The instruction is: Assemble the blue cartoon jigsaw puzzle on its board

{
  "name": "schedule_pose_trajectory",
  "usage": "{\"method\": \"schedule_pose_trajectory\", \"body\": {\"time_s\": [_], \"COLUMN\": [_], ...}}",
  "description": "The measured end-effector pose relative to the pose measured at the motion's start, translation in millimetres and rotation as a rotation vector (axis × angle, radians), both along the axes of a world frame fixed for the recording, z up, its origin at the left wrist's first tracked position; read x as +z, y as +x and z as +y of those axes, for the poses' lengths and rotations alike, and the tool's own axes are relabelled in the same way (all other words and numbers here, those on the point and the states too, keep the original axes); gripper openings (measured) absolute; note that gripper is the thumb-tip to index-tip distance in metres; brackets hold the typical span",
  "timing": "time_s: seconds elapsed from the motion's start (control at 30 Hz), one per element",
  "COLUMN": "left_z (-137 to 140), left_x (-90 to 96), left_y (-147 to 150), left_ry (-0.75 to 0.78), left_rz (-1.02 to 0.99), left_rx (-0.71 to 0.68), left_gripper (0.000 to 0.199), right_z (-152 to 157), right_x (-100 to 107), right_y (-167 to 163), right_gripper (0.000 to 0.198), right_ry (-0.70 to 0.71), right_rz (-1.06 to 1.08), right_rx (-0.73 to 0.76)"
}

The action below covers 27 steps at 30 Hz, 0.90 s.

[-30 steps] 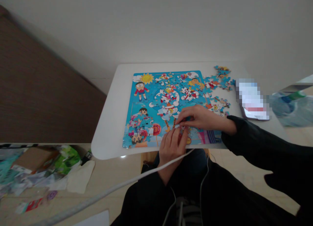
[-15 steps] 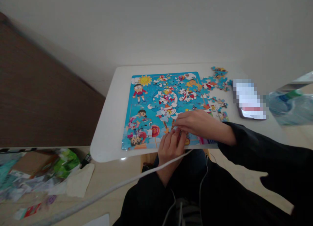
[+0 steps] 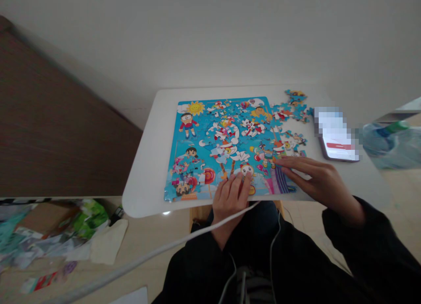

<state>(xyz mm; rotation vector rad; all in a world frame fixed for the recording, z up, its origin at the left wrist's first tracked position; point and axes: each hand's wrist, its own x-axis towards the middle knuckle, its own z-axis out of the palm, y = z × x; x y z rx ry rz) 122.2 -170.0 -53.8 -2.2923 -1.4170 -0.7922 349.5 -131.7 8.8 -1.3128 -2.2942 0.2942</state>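
A blue cartoon jigsaw puzzle (image 3: 194, 148) lies on a white table (image 3: 146, 164), with loose pieces scattered over its printed picture. My left hand (image 3: 232, 194) rests flat on its lower edge, fingers stretched out beside a round white character's face. At the puzzle's lower right, my right hand (image 3: 315, 179) hovers over or touches the edge near a purple striped part; its fingers are extended and slightly apart, with nothing visible between them. Several loose puzzle pieces (image 3: 294, 113) are heaped along the puzzle's right side, some overlapping its border.
A phone (image 3: 338, 135) with a lit, blurred screen lies at the table's right. Beyond it is a clear plastic bottle (image 3: 391, 142). A white cable (image 3: 184, 239) crosses in front of my left wrist. Bags and cardboard (image 3: 44, 218) lie on the floor at left, below a dark wooden panel (image 3: 59, 120).
My right hand has moved right, from beside my left hand to the puzzle's right edge, uncovering the lower-right picture. My left hand stays nearly in place.
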Motion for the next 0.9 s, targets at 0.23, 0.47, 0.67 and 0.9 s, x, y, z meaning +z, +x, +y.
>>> {"method": "schedule_pose_trajectory", "body": {"time_s": [0.23,0.47,0.67,0.9], "left_z": [-1,-2,-14,-27], "left_x": [-1.1,1.8,3.8,2.1], "left_y": [0,0,-1,-12], "left_ry": [0.004,-0.020,-0.077,-0.063], "left_rz": [-0.025,-0.044,-0.035,-0.058], "left_rx": [0.009,-0.014,-0.033,-0.032], "left_gripper": [0.038,0.039,0.042,0.040], "right_z": [-14,-13,-15,-25], "right_x": [-25,-32,-33,-35], "right_y": [0,-2,-3,15], "right_gripper": [0.025,0.022,0.022,0.022], "right_ry": [0.056,0.134,0.189,0.238], "right_rz": [0.000,0.040,0.095,0.119], "right_rx": [-0.087,-0.140,-0.149,-0.256]}}
